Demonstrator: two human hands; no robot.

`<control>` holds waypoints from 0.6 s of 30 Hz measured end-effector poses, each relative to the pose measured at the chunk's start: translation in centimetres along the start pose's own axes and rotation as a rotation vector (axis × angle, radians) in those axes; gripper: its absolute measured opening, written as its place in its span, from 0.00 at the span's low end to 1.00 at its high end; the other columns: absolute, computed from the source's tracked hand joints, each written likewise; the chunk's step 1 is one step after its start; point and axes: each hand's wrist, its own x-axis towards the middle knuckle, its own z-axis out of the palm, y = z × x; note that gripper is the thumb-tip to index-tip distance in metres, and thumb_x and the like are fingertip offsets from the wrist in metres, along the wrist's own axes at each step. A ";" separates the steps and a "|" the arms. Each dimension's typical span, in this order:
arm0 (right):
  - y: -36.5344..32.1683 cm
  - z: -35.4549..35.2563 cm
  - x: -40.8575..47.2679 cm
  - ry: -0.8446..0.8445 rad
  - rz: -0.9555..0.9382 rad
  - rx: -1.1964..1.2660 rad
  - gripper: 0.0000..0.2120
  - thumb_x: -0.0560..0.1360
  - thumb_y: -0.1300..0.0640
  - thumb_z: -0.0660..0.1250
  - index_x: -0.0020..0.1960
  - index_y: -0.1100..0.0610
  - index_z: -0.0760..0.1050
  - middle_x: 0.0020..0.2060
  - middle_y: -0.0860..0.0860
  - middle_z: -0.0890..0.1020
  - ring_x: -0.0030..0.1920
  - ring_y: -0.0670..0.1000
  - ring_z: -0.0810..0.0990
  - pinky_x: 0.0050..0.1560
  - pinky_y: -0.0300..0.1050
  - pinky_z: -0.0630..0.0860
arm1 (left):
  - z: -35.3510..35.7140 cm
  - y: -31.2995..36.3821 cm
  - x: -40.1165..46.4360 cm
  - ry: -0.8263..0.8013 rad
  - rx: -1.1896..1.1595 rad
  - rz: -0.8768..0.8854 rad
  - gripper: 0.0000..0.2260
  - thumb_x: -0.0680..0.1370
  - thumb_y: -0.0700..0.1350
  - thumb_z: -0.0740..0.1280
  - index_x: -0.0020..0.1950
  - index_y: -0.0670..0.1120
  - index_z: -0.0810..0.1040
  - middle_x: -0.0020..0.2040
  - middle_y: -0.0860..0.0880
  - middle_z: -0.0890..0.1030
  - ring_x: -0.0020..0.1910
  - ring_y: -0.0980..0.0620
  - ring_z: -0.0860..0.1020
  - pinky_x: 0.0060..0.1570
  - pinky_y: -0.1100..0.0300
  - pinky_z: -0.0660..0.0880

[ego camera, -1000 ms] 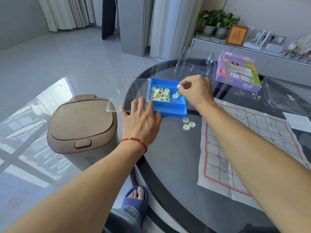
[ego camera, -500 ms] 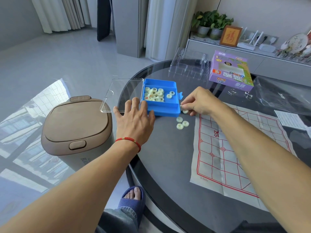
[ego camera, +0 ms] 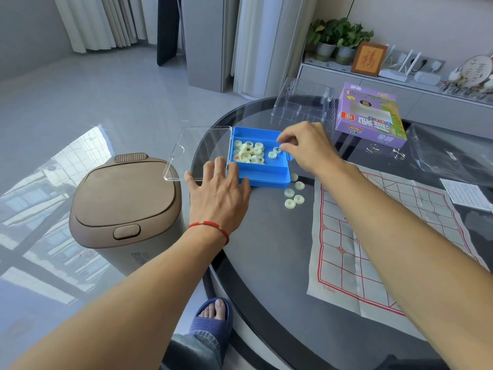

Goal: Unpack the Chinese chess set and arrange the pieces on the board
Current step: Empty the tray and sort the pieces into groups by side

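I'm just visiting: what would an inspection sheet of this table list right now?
Surface: round dark glass table.
Job's things: blue case open, clear lid hinged outward, chess pieces inside; loose pieces beside it; paper board unfolded, bare.
Clutter: purple box, clear insert, plastic bag, leaflet.
Grippers: left hand steadies case; right hand reaches in.
Cables: nothing seen on table.
Surroundings: bin, plants.

Bright daylight throughout, window glare reflected as a grid on the glossy floor (ego camera: 61,182) and sheen on the dark glass table (ego camera: 266,263), shadows soft, focus sharp at centre, wide-angle bending at edges stretching both forearms.
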 end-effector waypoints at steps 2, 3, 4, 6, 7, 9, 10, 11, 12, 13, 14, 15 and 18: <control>-0.4 0.8 1.5 -0.141 0.003 -0.067 0.12 0.77 0.57 0.74 0.61 0.53 0.83 0.56 0.52 0.84 0.56 0.54 0.81 0.60 0.52 0.78 | 0.0 -0.1 0.0 0.007 0.000 -0.001 0.17 0.83 0.57 0.52 0.63 0.48 0.70 0.67 0.48 0.69 0.67 0.46 0.68 0.67 0.32 0.62; -0.5 1.2 2.0 -0.197 0.023 -0.109 0.13 0.76 0.56 0.75 0.61 0.52 0.83 0.57 0.52 0.84 0.57 0.55 0.81 0.60 0.52 0.78 | 0.0 -0.1 0.0 0.012 0.001 -0.001 0.17 0.83 0.56 0.52 0.63 0.48 0.70 0.67 0.48 0.69 0.67 0.46 0.68 0.67 0.32 0.62; -0.5 1.6 2.3 -0.228 0.043 -0.142 0.13 0.76 0.55 0.76 0.60 0.52 0.83 0.57 0.52 0.84 0.56 0.55 0.80 0.59 0.53 0.78 | 0.1 -0.1 0.0 0.016 0.002 -0.002 0.16 0.83 0.56 0.52 0.63 0.48 0.70 0.67 0.48 0.69 0.67 0.46 0.68 0.67 0.32 0.62; -0.6 2.1 2.5 -0.220 0.066 -0.177 0.11 0.74 0.55 0.77 0.56 0.52 0.85 0.55 0.53 0.84 0.54 0.57 0.81 0.54 0.52 0.79 | 0.1 0.0 0.0 0.022 0.000 -0.005 0.16 0.83 0.56 0.53 0.63 0.48 0.71 0.67 0.48 0.69 0.67 0.46 0.68 0.67 0.32 0.62; -0.7 2.3 2.4 -0.205 0.058 -0.187 0.10 0.74 0.55 0.78 0.55 0.52 0.85 0.54 0.53 0.84 0.53 0.56 0.81 0.52 0.51 0.79 | 0.2 0.0 0.0 0.026 -0.003 -0.006 0.16 0.83 0.56 0.53 0.63 0.48 0.71 0.67 0.48 0.69 0.67 0.46 0.68 0.67 0.31 0.62; -0.9 2.5 2.2 -0.199 0.013 -0.203 0.10 0.73 0.55 0.78 0.55 0.52 0.85 0.52 0.52 0.84 0.51 0.55 0.81 0.51 0.50 0.79 | 0.2 0.0 0.0 0.034 -0.005 -0.006 0.16 0.83 0.56 0.54 0.64 0.48 0.71 0.67 0.48 0.70 0.67 0.45 0.68 0.67 0.31 0.62; -0.9 2.5 2.0 -0.208 -0.015 -0.208 0.12 0.74 0.54 0.78 0.56 0.52 0.85 0.51 0.51 0.84 0.51 0.55 0.81 0.51 0.50 0.78 | 0.2 0.0 0.0 0.037 -0.004 -0.006 0.16 0.83 0.56 0.54 0.64 0.48 0.71 0.67 0.48 0.70 0.67 0.46 0.68 0.67 0.31 0.62; -0.8 2.3 1.9 -0.216 -0.040 -0.211 0.14 0.74 0.53 0.77 0.59 0.51 0.84 0.51 0.50 0.84 0.52 0.54 0.80 0.52 0.50 0.78 | 0.3 0.0 0.0 0.038 -0.004 -0.007 0.16 0.83 0.56 0.54 0.64 0.48 0.71 0.67 0.48 0.70 0.67 0.46 0.68 0.67 0.31 0.62; -0.7 2.2 1.8 -0.225 -0.056 -0.211 0.16 0.74 0.52 0.77 0.61 0.51 0.83 0.52 0.50 0.83 0.53 0.54 0.80 0.53 0.51 0.77 | 0.3 0.0 -0.1 0.037 -0.005 -0.008 0.16 0.83 0.56 0.53 0.64 0.48 0.71 0.67 0.48 0.70 0.67 0.46 0.68 0.68 0.31 0.62; -0.6 2.1 1.8 -0.233 -0.063 -0.210 0.17 0.74 0.51 0.77 0.62 0.49 0.82 0.53 0.50 0.82 0.54 0.54 0.79 0.54 0.52 0.77 | 0.3 0.0 -0.1 0.034 -0.005 -0.007 0.16 0.83 0.56 0.53 0.64 0.48 0.71 0.67 0.48 0.70 0.67 0.46 0.68 0.68 0.31 0.61; -0.5 2.0 1.8 -0.245 -0.062 -0.207 0.16 0.74 0.50 0.76 0.62 0.48 0.82 0.53 0.49 0.82 0.56 0.53 0.78 0.55 0.52 0.76 | 0.3 0.0 -0.1 0.031 -0.004 -0.006 0.17 0.83 0.56 0.53 0.64 0.48 0.71 0.67 0.48 0.70 0.67 0.46 0.68 0.68 0.31 0.61; -0.5 1.9 1.8 -0.255 -0.062 -0.201 0.15 0.75 0.50 0.76 0.61 0.47 0.83 0.53 0.48 0.83 0.57 0.53 0.78 0.55 0.52 0.74 | 0.3 0.0 -0.1 0.029 -0.003 -0.007 0.17 0.83 0.56 0.53 0.64 0.48 0.71 0.67 0.48 0.69 0.67 0.46 0.68 0.68 0.31 0.61; -0.4 1.9 1.6 -0.249 -0.081 -0.177 0.12 0.75 0.50 0.76 0.58 0.48 0.84 0.47 0.47 0.85 0.54 0.52 0.78 0.56 0.50 0.74 | 0.2 -0.1 -0.1 0.030 0.001 -0.008 0.17 0.83 0.56 0.53 0.65 0.48 0.70 0.68 0.48 0.69 0.68 0.46 0.68 0.68 0.31 0.61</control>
